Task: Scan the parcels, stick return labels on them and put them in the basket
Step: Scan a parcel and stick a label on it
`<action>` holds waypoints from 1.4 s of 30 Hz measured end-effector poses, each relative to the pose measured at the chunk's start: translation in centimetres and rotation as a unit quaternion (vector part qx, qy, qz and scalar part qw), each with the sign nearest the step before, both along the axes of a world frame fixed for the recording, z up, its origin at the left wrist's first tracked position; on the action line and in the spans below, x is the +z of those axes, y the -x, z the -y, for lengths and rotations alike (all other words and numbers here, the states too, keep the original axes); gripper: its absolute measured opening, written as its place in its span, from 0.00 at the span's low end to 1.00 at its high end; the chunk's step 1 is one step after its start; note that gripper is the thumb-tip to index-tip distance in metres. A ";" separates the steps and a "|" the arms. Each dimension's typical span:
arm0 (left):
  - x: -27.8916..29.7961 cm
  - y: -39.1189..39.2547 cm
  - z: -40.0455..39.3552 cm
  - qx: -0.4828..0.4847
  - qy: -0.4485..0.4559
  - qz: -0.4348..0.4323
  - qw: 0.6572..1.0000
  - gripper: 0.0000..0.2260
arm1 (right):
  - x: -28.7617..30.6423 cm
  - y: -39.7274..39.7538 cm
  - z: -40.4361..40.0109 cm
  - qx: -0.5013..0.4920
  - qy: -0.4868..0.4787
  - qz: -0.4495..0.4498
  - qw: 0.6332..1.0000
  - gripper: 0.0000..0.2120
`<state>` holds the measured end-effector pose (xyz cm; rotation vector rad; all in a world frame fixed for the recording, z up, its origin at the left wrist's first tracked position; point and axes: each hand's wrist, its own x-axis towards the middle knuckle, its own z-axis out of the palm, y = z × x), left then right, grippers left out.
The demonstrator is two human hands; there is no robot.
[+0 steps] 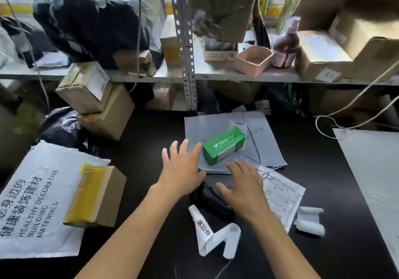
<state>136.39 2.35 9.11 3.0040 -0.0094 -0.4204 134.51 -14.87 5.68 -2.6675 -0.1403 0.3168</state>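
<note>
A small green box lies on grey mailer bags in the middle of the black table. My left hand is spread open just left of the green box, its fingertips near the box's end. My right hand hovers open below the box, over a dark object that it partly hides. A curled strip of white return labels lies between my forearms. A parcel with a printed label lies under my right hand's far side.
A taped cardboard box sits on a white printed bag at the left. Stacked cartons and a black bag stand behind. A shelf holds a pink tray, a bottle and boxes. White label scraps lie right.
</note>
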 end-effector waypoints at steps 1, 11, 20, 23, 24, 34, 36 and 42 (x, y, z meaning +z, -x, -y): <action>-0.8 -1.4 0.3 -0.009 0.006 -0.002 1.000 0.38 | -0.5 -0.8 -0.1 0.002 0.010 -0.005 1.000 0.31; -9.3 -11.8 3.6 -0.058 0.068 -0.067 0.994 0.48 | -5.5 -3.2 -2.2 0.035 0.023 -0.009 0.999 0.29; -8.4 -11.5 -1.0 0.173 0.416 -0.030 0.892 0.26 | -7.6 -1.4 -5.5 0.087 0.028 -0.129 0.987 0.34; -6.8 -10.6 -3.2 0.235 0.575 -0.038 0.783 0.25 | -7.3 -1.3 -5.6 0.054 -0.020 -0.123 0.991 0.22; -6.3 -10.1 -3.9 0.247 0.611 -0.048 0.751 0.23 | -6.9 -1.3 -5.6 0.041 -0.039 -0.125 0.991 0.20; -4.4 -5.3 -9.3 0.388 0.752 -0.182 0.501 0.22 | 2.1 1.3 -5.9 -0.099 -0.343 -0.115 0.927 0.15; -4.0 -4.4 -9.7 0.385 0.765 -0.194 0.479 0.23 | 2.9 1.8 -6.5 -0.104 -0.359 -0.102 0.922 0.14; -2.3 -3.1 -10.2 0.354 0.788 -0.218 0.454 0.17 | 5.8 3.5 -7.5 -0.124 -0.397 -0.081 0.906 0.10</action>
